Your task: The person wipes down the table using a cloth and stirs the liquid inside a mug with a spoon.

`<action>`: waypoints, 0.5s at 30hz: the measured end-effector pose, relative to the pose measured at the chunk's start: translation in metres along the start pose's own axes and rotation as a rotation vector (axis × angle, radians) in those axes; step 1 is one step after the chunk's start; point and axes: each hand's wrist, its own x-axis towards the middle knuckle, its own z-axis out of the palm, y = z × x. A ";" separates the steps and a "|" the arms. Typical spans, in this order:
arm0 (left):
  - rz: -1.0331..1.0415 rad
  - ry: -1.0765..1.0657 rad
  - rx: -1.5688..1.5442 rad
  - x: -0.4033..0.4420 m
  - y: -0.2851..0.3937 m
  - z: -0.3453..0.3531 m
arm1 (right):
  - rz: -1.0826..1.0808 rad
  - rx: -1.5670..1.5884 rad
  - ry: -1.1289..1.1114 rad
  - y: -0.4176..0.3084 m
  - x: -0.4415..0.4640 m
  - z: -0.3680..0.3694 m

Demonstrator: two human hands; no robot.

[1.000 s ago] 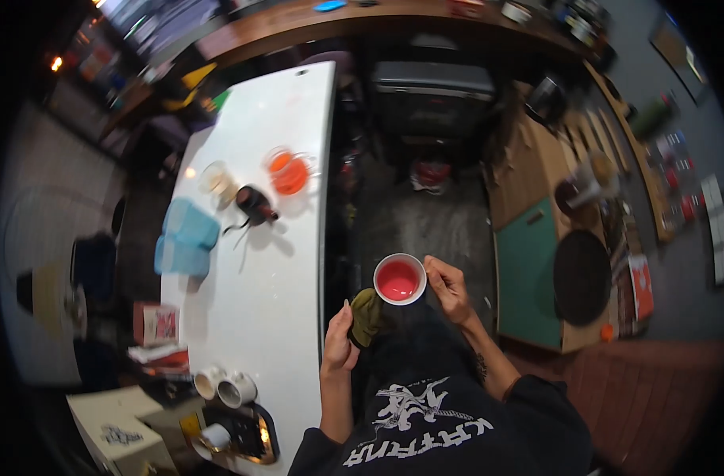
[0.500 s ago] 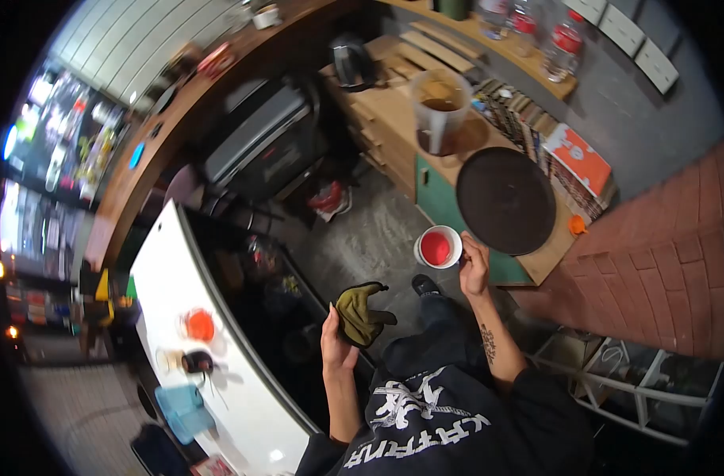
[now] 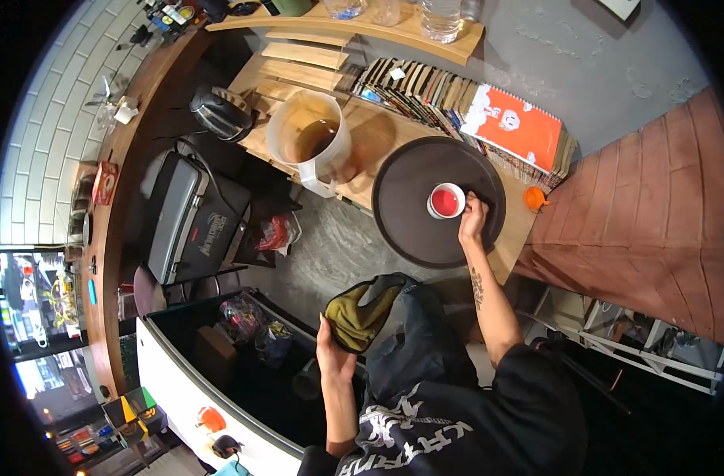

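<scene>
My right hand (image 3: 473,220) is closed on the side of a white cup (image 3: 447,201) whose inside shows red; I cannot tell whether that is liquid or the lining. The cup is over a dark round tray (image 3: 409,230), and whether its base touches the tray is unclear. In my left hand (image 3: 334,353) is an olive-green cloth (image 3: 358,316) with a dark edge, hanging in folds above my legs. To the left of the tray stands a large translucent pitcher (image 3: 330,170) with brown liquid inside.
A row of books (image 3: 425,91) and an orange notebook (image 3: 520,127) line the wall behind the tray. At the right is a small orange object (image 3: 534,198) beside a brick-patterned block (image 3: 631,230). A black kettle (image 3: 219,113) stands farther left. The white counter (image 3: 167,373) borders my left side.
My right hand has carried the cup from beside the tray to over it. My left hand still holds the cloth, which hangs more spread out. The view has turned toward the shelf.
</scene>
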 end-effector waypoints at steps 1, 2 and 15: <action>-0.013 0.026 -0.003 0.001 -0.002 0.002 | 0.034 0.026 -0.013 0.007 0.009 -0.007; -0.008 -0.008 0.002 0.002 -0.004 0.004 | 0.068 0.053 -0.027 0.016 0.017 -0.012; 0.032 -0.034 -0.055 0.013 0.011 0.021 | -0.087 -0.520 -0.099 0.006 0.037 -0.020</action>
